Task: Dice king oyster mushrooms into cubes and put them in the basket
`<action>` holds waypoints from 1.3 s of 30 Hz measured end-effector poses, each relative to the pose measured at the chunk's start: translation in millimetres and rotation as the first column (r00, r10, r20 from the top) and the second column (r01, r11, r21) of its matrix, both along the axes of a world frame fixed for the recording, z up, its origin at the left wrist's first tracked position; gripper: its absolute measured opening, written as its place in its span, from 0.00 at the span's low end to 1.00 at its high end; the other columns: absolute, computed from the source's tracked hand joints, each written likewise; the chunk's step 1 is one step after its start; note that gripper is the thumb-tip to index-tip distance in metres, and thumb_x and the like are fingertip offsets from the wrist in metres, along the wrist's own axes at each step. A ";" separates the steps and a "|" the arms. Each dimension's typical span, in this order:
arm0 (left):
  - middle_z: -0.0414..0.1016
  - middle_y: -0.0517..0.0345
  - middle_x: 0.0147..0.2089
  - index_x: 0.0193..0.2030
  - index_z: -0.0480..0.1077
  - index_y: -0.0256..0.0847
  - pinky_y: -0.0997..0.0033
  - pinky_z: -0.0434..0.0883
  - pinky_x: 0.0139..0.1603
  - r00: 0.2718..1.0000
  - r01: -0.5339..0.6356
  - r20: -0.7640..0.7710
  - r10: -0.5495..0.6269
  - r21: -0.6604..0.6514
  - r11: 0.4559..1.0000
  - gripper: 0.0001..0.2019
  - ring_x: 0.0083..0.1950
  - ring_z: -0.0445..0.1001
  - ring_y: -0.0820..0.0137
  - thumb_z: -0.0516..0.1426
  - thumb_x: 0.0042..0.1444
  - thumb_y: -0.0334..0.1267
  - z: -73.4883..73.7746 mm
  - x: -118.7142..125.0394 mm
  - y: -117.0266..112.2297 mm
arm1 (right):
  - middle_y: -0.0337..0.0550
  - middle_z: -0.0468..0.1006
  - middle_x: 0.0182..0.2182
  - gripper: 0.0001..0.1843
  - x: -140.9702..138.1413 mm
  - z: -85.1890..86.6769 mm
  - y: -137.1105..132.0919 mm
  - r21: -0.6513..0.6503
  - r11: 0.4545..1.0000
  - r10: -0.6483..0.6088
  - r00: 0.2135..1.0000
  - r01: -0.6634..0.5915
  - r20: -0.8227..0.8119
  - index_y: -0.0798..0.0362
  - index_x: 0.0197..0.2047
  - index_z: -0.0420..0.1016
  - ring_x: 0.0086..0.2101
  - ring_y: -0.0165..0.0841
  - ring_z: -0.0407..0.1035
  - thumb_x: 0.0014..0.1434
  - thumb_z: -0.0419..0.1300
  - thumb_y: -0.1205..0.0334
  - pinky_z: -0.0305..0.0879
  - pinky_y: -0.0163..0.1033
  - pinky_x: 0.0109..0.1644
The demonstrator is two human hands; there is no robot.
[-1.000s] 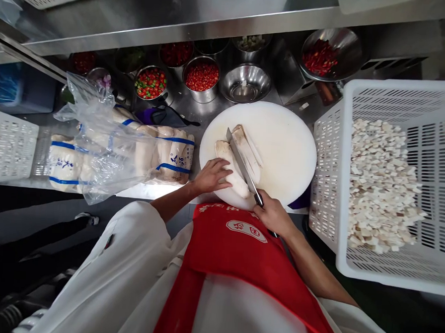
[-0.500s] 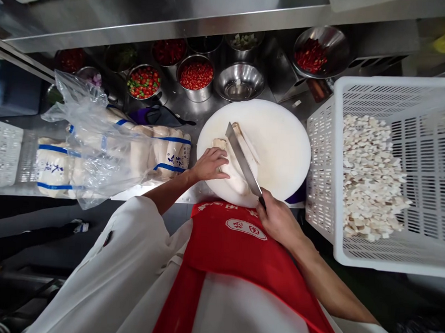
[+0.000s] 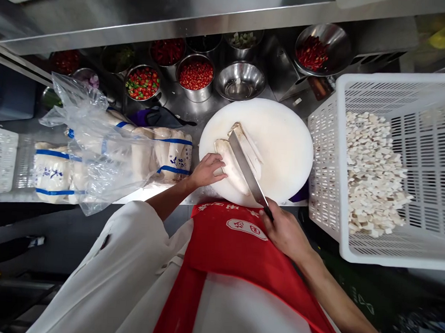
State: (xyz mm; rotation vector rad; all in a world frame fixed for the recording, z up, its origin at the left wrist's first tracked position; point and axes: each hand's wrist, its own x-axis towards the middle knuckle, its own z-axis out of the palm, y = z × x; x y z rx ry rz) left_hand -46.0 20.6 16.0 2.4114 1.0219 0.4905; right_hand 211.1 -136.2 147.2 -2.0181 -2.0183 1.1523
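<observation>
A king oyster mushroom piece (image 3: 231,168) lies lengthwise on the round white cutting board (image 3: 287,140). At its left edge is my left hand (image 3: 208,170), fingers apart, the tips at or just touching its side. Closed around the dark handle of a kitchen knife (image 3: 247,169), my right hand (image 3: 284,227) is at the board's near edge. The long blade slants up and left between that piece and more cut mushroom (image 3: 250,147) on its right. Part of the right-hand mushroom is hidden by the blade.
Wrapped mushroom packs (image 3: 173,154) and a clear plastic bag (image 3: 97,145) lie left of the board. A white plastic basket (image 3: 325,157) with chopped mushroom pieces (image 3: 374,174) stands to the right. Behind are metal bowls, including one of chopped red chillies (image 3: 196,75), beneath a steel shelf (image 3: 170,27).
My left hand has drawn back left from the top of the mushroom to its edge. The knife has shifted slightly right and nearer me, and the mushroom pieces now lie more apart.
</observation>
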 end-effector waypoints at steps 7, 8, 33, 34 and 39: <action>0.70 0.49 0.54 0.46 0.75 0.43 0.55 0.65 0.60 0.998 0.045 -0.052 -0.044 0.033 0.998 0.21 0.59 0.64 0.57 0.62 0.54 0.57 9.9 15.9 8.8 | 0.56 0.81 0.44 0.23 -9.8 -3.0 10.8 -0.011 1.000 0.012 0.999 -0.012 0.050 0.59 0.62 0.62 0.41 0.45 0.77 0.68 0.45 0.58 0.67 0.43 0.43; 0.70 0.49 0.54 0.45 0.75 0.43 0.55 0.65 0.59 0.997 0.057 -0.059 -0.055 0.041 0.998 0.22 0.58 0.64 0.57 0.62 0.53 0.58 10.3 19.0 10.6 | 0.57 0.81 0.44 0.23 -11.8 -4.3 12.3 -0.008 1.000 0.026 0.998 -0.025 0.059 0.59 0.62 0.62 0.41 0.45 0.77 0.68 0.45 0.59 0.67 0.43 0.43; 0.70 0.47 0.49 0.43 0.75 0.42 0.51 0.64 0.58 0.997 0.071 0.018 -0.074 0.133 0.989 0.29 0.55 0.65 0.54 0.60 0.48 0.67 -15.0 22.9 19.4 | 0.56 0.81 0.40 0.21 -18.2 4.9 29.6 -0.274 0.956 0.137 0.985 -0.105 0.101 0.58 0.62 0.59 0.36 0.44 0.77 0.68 0.44 0.64 0.59 0.40 0.35; 0.70 0.47 0.49 0.43 0.75 0.42 0.51 0.64 0.58 0.997 0.069 0.023 -0.073 0.137 0.988 0.29 0.55 0.65 0.55 0.60 0.48 0.67 -14.6 23.2 19.3 | 0.55 0.81 0.39 0.20 -16.6 6.2 28.9 -0.278 0.955 0.137 0.986 -0.106 0.095 0.58 0.61 0.59 0.36 0.44 0.77 0.68 0.44 0.64 0.59 0.40 0.34; 0.70 0.49 0.47 0.41 0.75 0.42 0.54 0.66 0.56 0.993 0.054 0.093 -0.074 0.200 0.978 0.27 0.54 0.65 0.57 0.61 0.48 0.66 -13.5 24.6 18.6 | 0.55 0.81 0.35 0.16 -15.1 5.1 35.7 -0.312 0.943 0.144 0.986 -0.112 0.079 0.58 0.53 0.64 0.34 0.44 0.77 0.70 0.43 0.61 0.58 0.41 0.34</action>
